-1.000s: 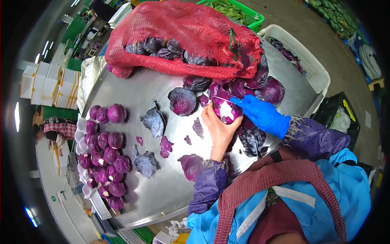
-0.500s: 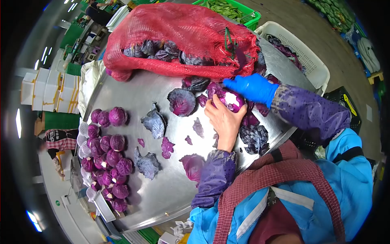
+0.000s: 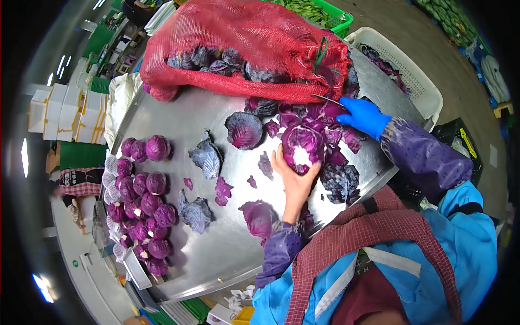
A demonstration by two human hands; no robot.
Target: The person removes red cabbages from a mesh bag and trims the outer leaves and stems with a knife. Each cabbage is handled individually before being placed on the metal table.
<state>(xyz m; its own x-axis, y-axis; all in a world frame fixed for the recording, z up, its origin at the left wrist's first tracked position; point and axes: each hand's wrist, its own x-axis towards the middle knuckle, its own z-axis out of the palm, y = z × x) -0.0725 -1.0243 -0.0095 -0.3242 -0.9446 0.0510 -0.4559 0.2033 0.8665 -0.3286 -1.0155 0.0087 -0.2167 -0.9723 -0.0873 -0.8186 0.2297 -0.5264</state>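
The bare left hand (image 3: 292, 181) is cupping a cabbage (image 3: 302, 147) from below, its grip wrapping the head over the worktop (image 3: 216, 249) among loose leaves, with the pale cut stem facing up. Just beyond, the gloved right hand (image 3: 364, 116) is gripping a knife (image 3: 326, 99), its handle hidden in the fist and its blade pointing at the sack (image 3: 244, 38). The mesh is hiding most of the sack's cabbages, and print on the boxes (image 3: 65, 114) at far left is too small to read.

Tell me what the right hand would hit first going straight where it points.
Probably the red net sack: the right hand aims its knife at the sack's mouth, past loose leaves; depth is unclear.
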